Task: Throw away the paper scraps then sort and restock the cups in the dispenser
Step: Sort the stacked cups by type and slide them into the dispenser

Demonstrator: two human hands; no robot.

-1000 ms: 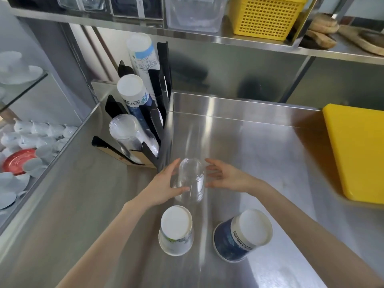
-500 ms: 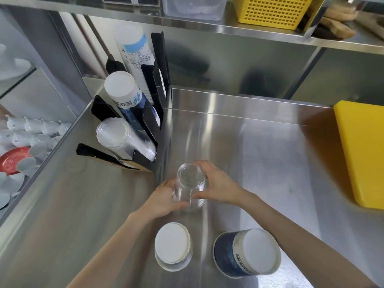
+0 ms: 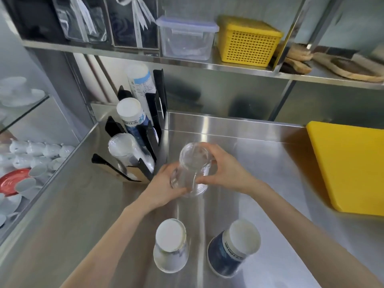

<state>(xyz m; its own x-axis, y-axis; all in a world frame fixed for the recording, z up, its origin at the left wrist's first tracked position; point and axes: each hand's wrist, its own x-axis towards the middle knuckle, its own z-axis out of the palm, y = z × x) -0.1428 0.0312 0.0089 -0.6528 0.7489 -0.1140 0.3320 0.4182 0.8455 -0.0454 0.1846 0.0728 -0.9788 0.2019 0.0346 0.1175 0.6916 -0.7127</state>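
Note:
An upside-down clear plastic cup stack stands mid-counter, tilted a little. My left hand grips its lower left side and my right hand grips its right side. Just to the left, a black cup dispenser holds three slanted stacks: clear cups in front, blue-and-white paper cups behind them, and tall white cups at the back. Nearer me stand two upside-down paper cups: a white one and a dark blue one.
A yellow board lies at the counter's right. The shelf above carries a clear lidded box, a yellow basket and wooden boards. Left of the counter edge, lower down, sit white cups and a red saucer.
Both hands closed round the clear cups, which were only flanked a second ago. The cups now tilt and look slightly raised. My view has tipped upward, showing more of the shelf.

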